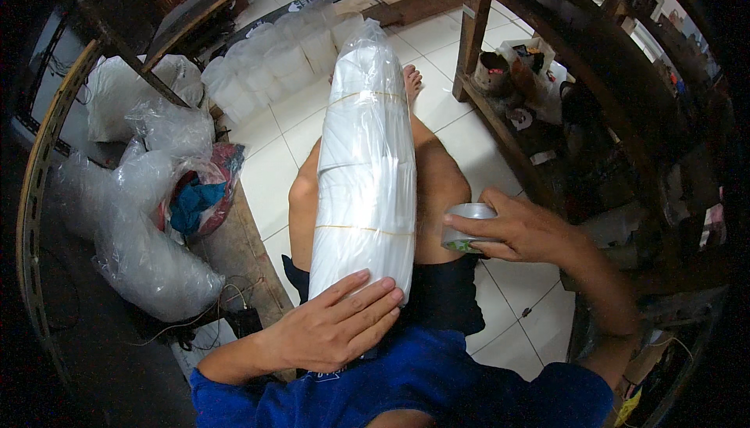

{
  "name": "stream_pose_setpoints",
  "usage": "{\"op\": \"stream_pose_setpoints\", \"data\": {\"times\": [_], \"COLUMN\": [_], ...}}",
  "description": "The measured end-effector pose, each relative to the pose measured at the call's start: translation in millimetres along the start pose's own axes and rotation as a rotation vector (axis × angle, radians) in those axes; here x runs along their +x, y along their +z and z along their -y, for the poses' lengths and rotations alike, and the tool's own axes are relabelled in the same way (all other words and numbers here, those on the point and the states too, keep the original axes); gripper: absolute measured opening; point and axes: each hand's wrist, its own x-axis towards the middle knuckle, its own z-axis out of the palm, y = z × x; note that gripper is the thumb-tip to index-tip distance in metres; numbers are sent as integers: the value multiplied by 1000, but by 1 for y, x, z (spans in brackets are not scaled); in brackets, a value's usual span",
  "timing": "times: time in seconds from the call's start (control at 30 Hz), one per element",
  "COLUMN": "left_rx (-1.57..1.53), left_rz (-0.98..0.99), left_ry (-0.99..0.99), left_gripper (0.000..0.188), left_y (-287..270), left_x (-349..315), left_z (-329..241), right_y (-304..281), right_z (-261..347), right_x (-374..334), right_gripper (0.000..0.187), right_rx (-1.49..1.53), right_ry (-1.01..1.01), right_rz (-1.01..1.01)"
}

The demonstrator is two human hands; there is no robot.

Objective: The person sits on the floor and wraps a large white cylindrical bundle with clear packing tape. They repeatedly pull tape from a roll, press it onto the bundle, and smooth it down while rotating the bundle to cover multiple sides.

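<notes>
A long white bundle [366, 170] wrapped in clear plastic lies lengthwise over my lap, its far end narrowed and gathered. Two thin yellowish bands [367, 229] circle it, one near the middle of its length and one farther up. My left hand [336, 325] rests on the near end of the bundle with its fingers stretched out flat. Off to the right, above my thigh and apart from the bundle, my right hand [519, 229] grips a roll of clear tape [461, 234]. A bit of green shows on the roll's lower side.
Several whitish plastic-wrapped bundles [285, 64] stand on the tiled floor ahead. At left are clear plastic bags [156, 264] and a blue cloth [197, 203] beside a metal frame [35, 154]. A dark wooden shelf [500, 127] holding a can [492, 72] runs along the right.
</notes>
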Motion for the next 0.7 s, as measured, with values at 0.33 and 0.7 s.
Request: {"op": "stream_pose_setpoints", "data": {"times": [0.33, 0.7], "left_rx": [-7, -560], "left_rz": [80, 194], "left_ry": [-51, 37], "left_gripper": [45, 81], "left_y": [-15, -73], "left_x": [-4, 6], "left_z": [-1, 18], "right_y": [64, 66], "right_z": [-30, -23], "right_x": [35, 49], "right_gripper": [67, 67], "right_rx": [68, 94], "right_ry": [-244, -240], "right_rz": [-273, -256]}}
